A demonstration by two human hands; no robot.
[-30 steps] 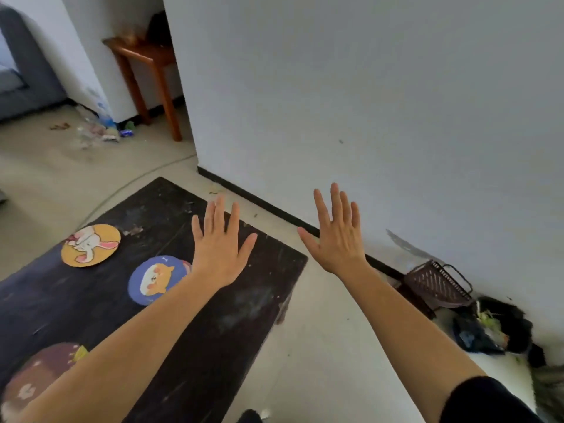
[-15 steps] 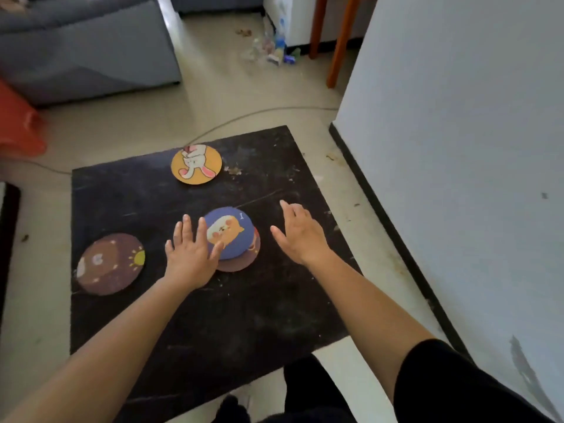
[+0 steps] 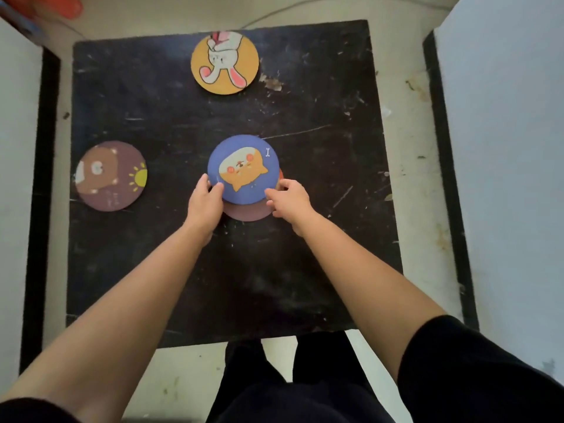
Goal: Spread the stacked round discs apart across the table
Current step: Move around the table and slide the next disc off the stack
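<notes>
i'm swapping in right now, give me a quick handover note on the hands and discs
Left hand: fingers on the blue disc at its left edge.
Right hand: fingers at the same disc's right edge.
Blue disc tops a middle stack; a brown disc peeks out beneath.
Done: yellow disc lies alone at the far edge, purple disc at the left.
Left: separate the stack across the table.

table [image 3: 320, 209] | stack [image 3: 244, 172] centre | rabbit disc [image 3: 225, 62] behind | bear disc [image 3: 111, 176] left
</notes>
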